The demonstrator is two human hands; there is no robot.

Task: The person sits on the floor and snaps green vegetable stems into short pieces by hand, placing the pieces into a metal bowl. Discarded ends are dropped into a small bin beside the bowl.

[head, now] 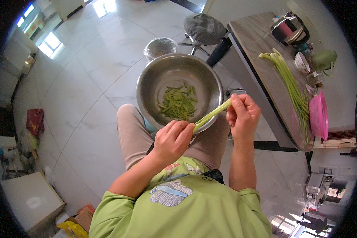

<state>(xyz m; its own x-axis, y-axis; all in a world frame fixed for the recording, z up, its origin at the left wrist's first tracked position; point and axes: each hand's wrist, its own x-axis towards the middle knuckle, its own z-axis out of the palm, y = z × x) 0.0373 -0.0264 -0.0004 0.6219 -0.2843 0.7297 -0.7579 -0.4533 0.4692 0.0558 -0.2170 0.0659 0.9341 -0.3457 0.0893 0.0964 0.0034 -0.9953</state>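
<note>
A pale green vegetable stalk [213, 114] is stretched between my two hands, over the near right rim of a large stainless steel basin [206, 73]. My left hand [174, 136] grips its lower end close to the basin's front edge. At the upper, paler end, my right hand [244, 111] pinches it between thumb and fingers. Short cut green pieces [178, 102] lie heaped on the bottom of the basin. The basin rests at my knees; what supports it is mostly hidden.
On the table [250, 32] at right lie long green stalks [290, 81], beside a pink plastic basket [318, 116], a bowl [302, 63], a green jug [324, 59] and an electric kettle [287, 29]. Beyond the basin stand a plastic-lined bin [160, 47] and a grey-covered swivel chair [203, 28].
</note>
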